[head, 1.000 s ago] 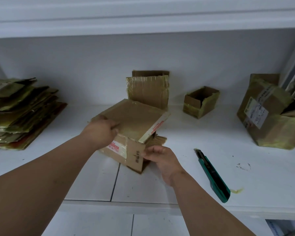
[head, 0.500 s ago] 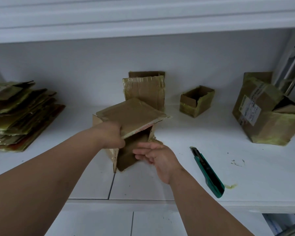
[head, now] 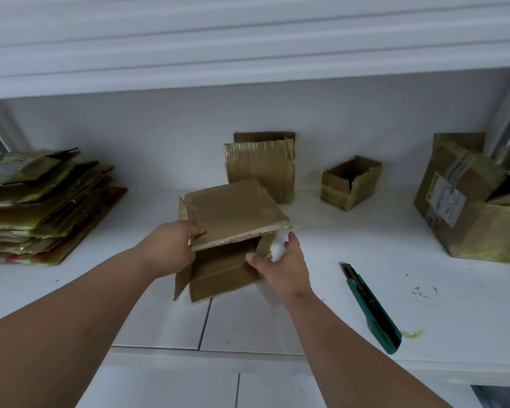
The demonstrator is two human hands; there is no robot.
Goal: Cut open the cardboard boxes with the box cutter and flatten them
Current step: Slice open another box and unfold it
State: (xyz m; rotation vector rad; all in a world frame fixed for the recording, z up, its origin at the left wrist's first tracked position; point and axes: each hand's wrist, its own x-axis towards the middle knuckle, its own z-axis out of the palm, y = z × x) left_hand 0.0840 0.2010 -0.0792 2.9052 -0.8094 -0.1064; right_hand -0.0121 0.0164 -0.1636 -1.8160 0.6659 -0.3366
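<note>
Cardboard box [head: 233, 231] sits mid-shelf on the white shelf [head: 365, 245], opened toward the camera, top panel tilted up, bottom flap lying flat at 6 o'clock of it. Left hand [head: 168, 248] at the box's 9 o'clock edge: fingers [head: 196, 231] curled over the top panel's near-left corner, grasping it, thumb side hidden under the panel. Right hand [head: 283, 266] at the box's 4 o'clock: fingers spread and relaxed, released, thumb touching the lower right flap, index tip up near the panel's right corner; can't tell if it touches.

Box cutter [head: 371, 307], green body w/ dark tip, lies on the shelf at 3–4 o'clock of the box, well apart from the right hand, untouched, tip pointing to 11 o'clock. Small yellowish tape scrap [head: 412, 334] just beside its butt end.

Stack of flattened boxes [head: 42, 207] at 9 o'clock, far left. Taped upright box [head: 259, 166] at 12 o'clock, just behind the held one, against the back wall. Small open box [head: 351, 181] at 2 o'clock. Large labelled box [head: 468, 201] far right at 3 o'clock, tilted, flaps open.
</note>
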